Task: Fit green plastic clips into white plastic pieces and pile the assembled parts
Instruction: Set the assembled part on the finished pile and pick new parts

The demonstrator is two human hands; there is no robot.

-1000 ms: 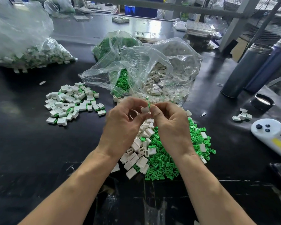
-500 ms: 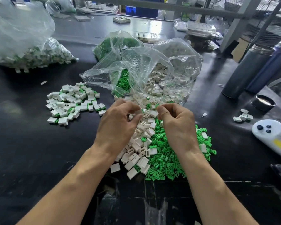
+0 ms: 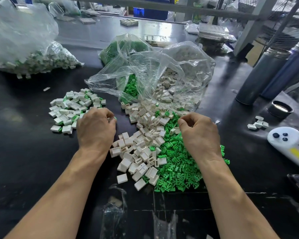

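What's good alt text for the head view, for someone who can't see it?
Two bare hands work over a black table: the left hand holds an assembled part beside the pile of assembled parts, and the right hand, fingers curled, hovers over loose green clips and white pieces spilling from clear bags.

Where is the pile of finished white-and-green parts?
In the head view, the finished pile lies on the black table at the person's left, beside the left hand, left of the loose white pieces.

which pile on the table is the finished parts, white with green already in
The pile of assembled parts by the left hand: each white piece shows a green edge. The middle heap keeps loose white pieces and bare green clips separate.
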